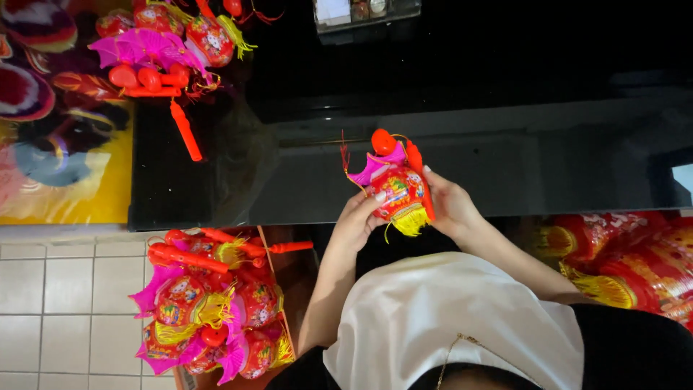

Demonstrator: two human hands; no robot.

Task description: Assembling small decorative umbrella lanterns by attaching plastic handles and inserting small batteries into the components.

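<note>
Worktop (548, 166): black, glossy, spanning the upper view; its front edge runs just above the hands.
Floor (65, 303): pale square tiles, lower left.
Poster (58, 144): bright yellow and multicoloured sheet at the far left, beside the worktop.
Box of lanterns (216, 310): on the floor, heaped with red and pink lanterns, yellow fringes and red handles.
Lantern pile (166, 50): on the worktop's upper left corner, with a red stick (185, 130) lying loose.
Red packages (628, 260): stacked at the lower right.
Lantern (395, 189): small, red, pink fan top, yellow fringe, held over the worktop's front edge.
Left hand (357, 220): fingers curled, pinching the lantern's left side.
Right hand (449, 206): wrapped around its right side and red handle.
</note>
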